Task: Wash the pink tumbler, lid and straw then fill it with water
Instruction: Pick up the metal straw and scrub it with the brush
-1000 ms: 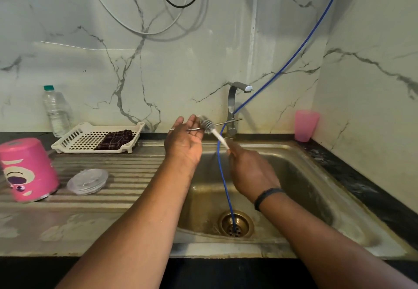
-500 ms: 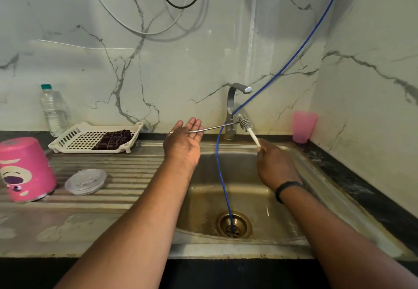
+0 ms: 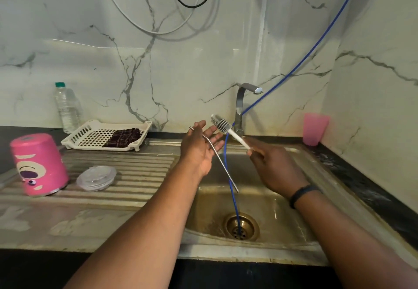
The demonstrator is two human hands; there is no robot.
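Bent steel straw (image 3: 219, 158) lies across open left hand (image 3: 199, 151), fingers straight, over steel sink (image 3: 300, 221). Right hand (image 3: 274, 167) grips white-handled bristle brush (image 3: 227, 129). Pink tumbler (image 3: 38, 164) upturned far left, clear lid (image 3: 96, 177) beside it. Advice: pinch straw firmly before scrubbing, or it slides.

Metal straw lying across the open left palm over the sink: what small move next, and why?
Probably close the left hand on the metal straw: it lies loose there, tilting down over the sink, while the right hand holds the brush beside it.
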